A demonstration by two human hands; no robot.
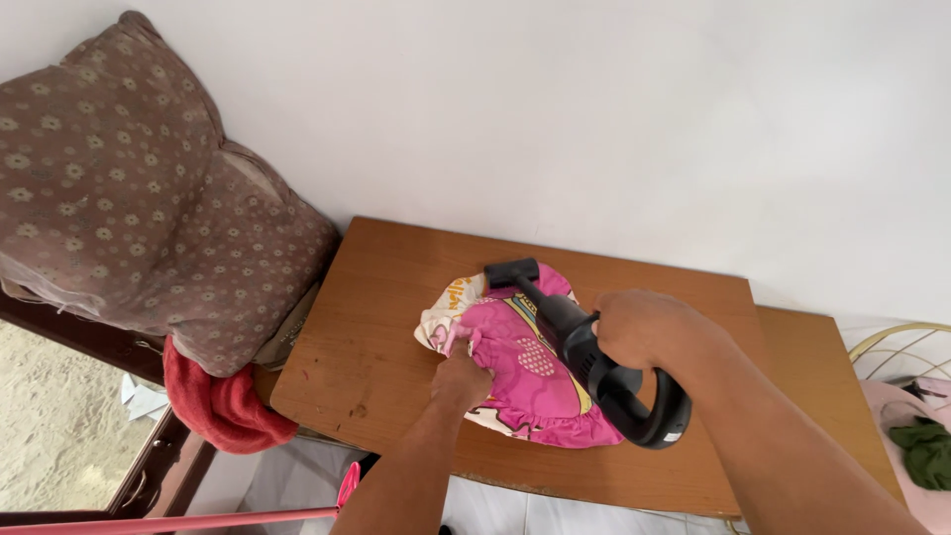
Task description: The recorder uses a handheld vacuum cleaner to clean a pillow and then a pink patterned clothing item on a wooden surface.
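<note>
A pink and cream printed garment [525,381] with ruffled edges lies bunched on a brown wooden table [376,327]. My left hand [462,378] presses down on the garment's left side, fingers closed on the fabric. My right hand [639,327] grips the handle of a black handheld steamer [584,352]. Its flat head rests on the top of the garment, near the far edge, and its looped handle end hangs over the garment's right side.
Brown flowered cushions [139,198] are stacked at the left against the white wall, with a red cloth [223,406] hanging beneath them. A wire basket [906,342] with a green cloth [926,451] stands at the right. A pink stick [198,518] lies below the table's front edge.
</note>
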